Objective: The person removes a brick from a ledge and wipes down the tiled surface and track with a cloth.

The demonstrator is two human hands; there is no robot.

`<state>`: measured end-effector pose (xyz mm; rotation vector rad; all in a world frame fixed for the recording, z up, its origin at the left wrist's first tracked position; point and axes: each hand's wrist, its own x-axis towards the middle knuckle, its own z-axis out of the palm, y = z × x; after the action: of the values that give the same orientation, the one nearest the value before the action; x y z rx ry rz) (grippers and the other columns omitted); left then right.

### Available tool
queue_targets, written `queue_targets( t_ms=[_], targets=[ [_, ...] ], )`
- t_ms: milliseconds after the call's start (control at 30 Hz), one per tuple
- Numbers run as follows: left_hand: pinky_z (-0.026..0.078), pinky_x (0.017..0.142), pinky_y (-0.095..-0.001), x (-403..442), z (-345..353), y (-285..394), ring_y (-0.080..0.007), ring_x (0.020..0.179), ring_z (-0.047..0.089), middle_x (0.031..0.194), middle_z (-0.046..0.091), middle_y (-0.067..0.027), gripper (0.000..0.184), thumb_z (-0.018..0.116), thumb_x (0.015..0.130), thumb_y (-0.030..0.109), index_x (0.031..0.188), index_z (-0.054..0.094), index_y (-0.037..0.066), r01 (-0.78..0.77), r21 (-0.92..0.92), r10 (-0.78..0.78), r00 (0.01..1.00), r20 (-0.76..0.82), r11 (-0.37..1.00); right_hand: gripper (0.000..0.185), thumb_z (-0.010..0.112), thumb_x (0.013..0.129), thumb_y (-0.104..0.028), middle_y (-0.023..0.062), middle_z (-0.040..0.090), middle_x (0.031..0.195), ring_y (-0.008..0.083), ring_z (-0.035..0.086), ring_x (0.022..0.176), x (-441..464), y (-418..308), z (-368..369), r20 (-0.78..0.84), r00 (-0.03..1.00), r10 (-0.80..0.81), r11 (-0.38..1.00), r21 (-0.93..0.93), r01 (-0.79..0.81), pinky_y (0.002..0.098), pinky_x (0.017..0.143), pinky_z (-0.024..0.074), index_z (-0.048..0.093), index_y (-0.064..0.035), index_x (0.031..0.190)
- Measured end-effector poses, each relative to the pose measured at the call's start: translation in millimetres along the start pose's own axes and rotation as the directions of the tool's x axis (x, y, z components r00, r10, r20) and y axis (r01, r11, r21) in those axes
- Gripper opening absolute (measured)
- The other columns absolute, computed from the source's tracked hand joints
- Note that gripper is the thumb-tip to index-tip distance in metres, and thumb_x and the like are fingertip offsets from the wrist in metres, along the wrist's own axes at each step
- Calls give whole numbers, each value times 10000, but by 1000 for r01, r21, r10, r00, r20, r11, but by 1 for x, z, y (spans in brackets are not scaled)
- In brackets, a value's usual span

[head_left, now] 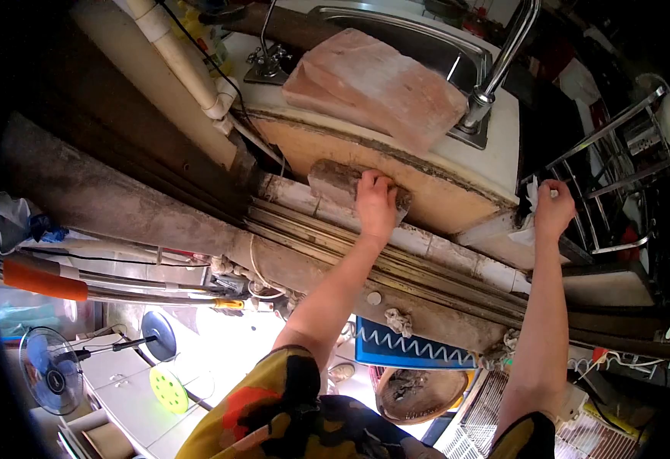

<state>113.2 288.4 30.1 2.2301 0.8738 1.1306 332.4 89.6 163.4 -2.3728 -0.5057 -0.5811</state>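
Observation:
My left hand [377, 203] is closed over the near right end of a dirty grey-brown brick [331, 182]. The brick lies on a tiled ledge against the tan front of the counter. Further right, my right hand [555, 212] is raised, its fingers pinched on a crumpled white cloth or tissue [529, 205] that hangs at its left side. Beyond the left hand, a large pinkish stone-like slab [377, 88] rests across the counter in front of the sink [411, 34].
Metal sliding tracks [381, 264] run below both arms. A chrome faucet [482, 99] stands by the slab's right end. At the far right is a metal rack [618, 183]. White pipes [166, 46] descend at upper left. Below are a fan [50, 371], a blue tray [381, 344] and a round basin [419, 394].

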Motion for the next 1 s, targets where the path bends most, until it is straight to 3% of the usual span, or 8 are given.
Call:
queue_targets(
  t_ms=[100, 200, 300, 400, 500, 600, 833, 1000],
  targets=[
    [411, 675, -414, 6, -13, 5, -327, 827, 457, 931, 445, -139, 211, 683, 683, -4, 830, 531, 1, 167, -129, -159, 985, 69, 977, 190, 587, 748, -220, 140, 634, 824, 300, 597, 751, 0, -7, -5, 47, 998, 50, 999, -15, -49, 407, 678, 460, 653, -72, 846],
    [407, 705, -416, 16, -27, -13, -329, 861, 449, 947, 447, -149, 233, 701, 688, 54, 841, 535, -3, -53, 17, 52, 997, 49, 998, 199, 587, 754, -227, 142, 631, 814, 291, 598, 745, 0, -9, -7, 100, 992, 83, 997, -4, -83, 403, 675, 460, 655, -71, 858],
    [401, 724, -423, 12, -31, -11, -332, 888, 437, 957, 456, -153, 274, 718, 670, 88, 861, 543, -3, -66, 187, 63, 998, 20, 980, 215, 586, 760, -239, 142, 628, 787, 281, 597, 719, 1, -3, -3, 77, 996, 39, 998, -59, -35, 403, 660, 461, 658, -75, 878],
    [404, 724, -432, 7, -17, -3, -331, 894, 431, 957, 466, -139, 270, 722, 662, 101, 865, 563, 22, -54, 186, 53, 999, 11, 981, 227, 586, 758, -243, 139, 630, 787, 287, 596, 708, -1, -5, -3, 28, 998, -48, 998, -33, 49, 411, 656, 464, 660, -78, 894],
    [411, 726, -437, 2, -10, 6, -322, 877, 437, 940, 480, -124, 247, 711, 652, 74, 861, 582, 46, -10, 142, 6, 1000, 30, 990, 227, 585, 756, -242, 139, 635, 812, 298, 599, 719, -3, -20, -9, 79, 991, 105, 992, -79, -99, 420, 657, 466, 665, -71, 882],
    [423, 713, -435, -1, -4, 12, -318, 871, 446, 924, 495, -110, 239, 687, 628, 17, 844, 593, 59, 33, 129, -41, 997, 66, 991, 225, 583, 756, -236, 150, 633, 803, 303, 605, 728, -2, -15, -6, 41, 998, 57, 995, -85, -53, 426, 652, 471, 663, -65, 879],
    [430, 655, -392, -10, 19, 12, -313, 784, 462, 816, 536, -108, 247, 615, 594, -71, 804, 593, 57, -137, 63, 132, 988, 86, 989, 177, 612, 730, -212, 159, 627, 760, 321, 600, 696, 0, -10, -7, 86, 995, 57, 997, -59, -52, 410, 649, 470, 663, -95, 853],
    [433, 662, -392, -3, 13, 8, -322, 748, 472, 792, 544, -114, 226, 596, 598, -79, 788, 580, 43, -264, -54, 269, 952, 143, 963, 162, 623, 721, -202, 167, 628, 758, 344, 591, 705, -1, -7, -2, -47, 997, 60, 998, 5, -60, 412, 650, 462, 654, -67, 803]
  ],
)
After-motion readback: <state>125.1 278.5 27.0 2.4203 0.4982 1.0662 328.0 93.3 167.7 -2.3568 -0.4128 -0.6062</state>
